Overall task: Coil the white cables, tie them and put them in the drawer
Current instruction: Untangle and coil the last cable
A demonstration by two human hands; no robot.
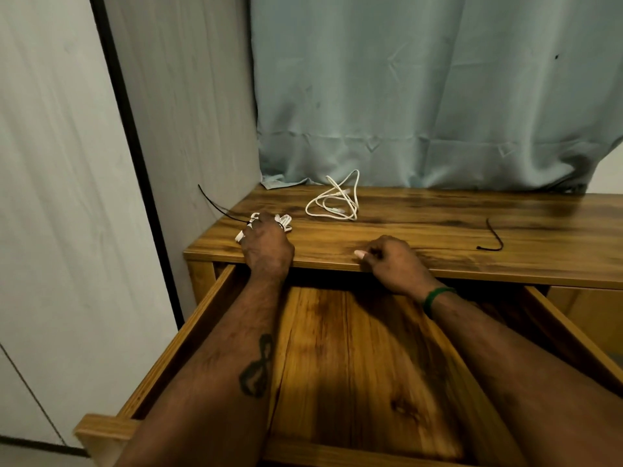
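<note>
My left hand (266, 246) rests on the wooden tabletop (421, 230) near its left front corner, closed over a bundled white cable (285, 221) with a thin black tie (215, 205) sticking out to the left. A second white cable (335, 200) lies loose and tangled farther back on the top. Another black tie (494, 235) lies to the right. My right hand (392, 261) sits curled at the tabletop's front edge, nothing visible in it. The wooden drawer (202, 332) is pulled out below my forearms, with nothing visible inside.
A pale blue curtain (421, 96) hangs behind the table, its hem touching the top. A grey wall (188, 112) closes off the left side. A green band circles my right wrist (436, 296).
</note>
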